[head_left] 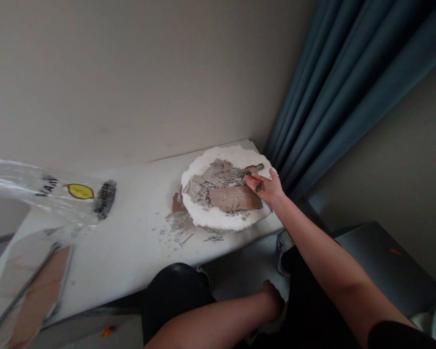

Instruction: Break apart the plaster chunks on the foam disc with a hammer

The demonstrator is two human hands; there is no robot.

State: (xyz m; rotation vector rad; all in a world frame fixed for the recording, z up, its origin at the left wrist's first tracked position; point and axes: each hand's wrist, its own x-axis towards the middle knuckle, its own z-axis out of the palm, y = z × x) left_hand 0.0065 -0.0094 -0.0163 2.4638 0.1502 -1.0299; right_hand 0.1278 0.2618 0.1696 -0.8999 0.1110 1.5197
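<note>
My right hand [266, 186] reaches out to the right side of a round white slab [210, 218] lying on a white board [131, 232]. Its palm faces up with a few small dark nails resting in it, and its fingertips touch the grey rubble [214, 182] piled on the slab. A brown flat piece [232, 198] lies on the slab just left of the hand. My left hand [274, 300] is down low between my knees, fingers curled around something white that I cannot make out.
A clear plastic bag [51, 194] with a yellow label hangs at the left. Tile pieces [25, 276] lie at the lower left. Loose nails and dust [192, 235] are scattered before the slab. A blue curtain [349, 82] hangs at the right, beside a beige wall.
</note>
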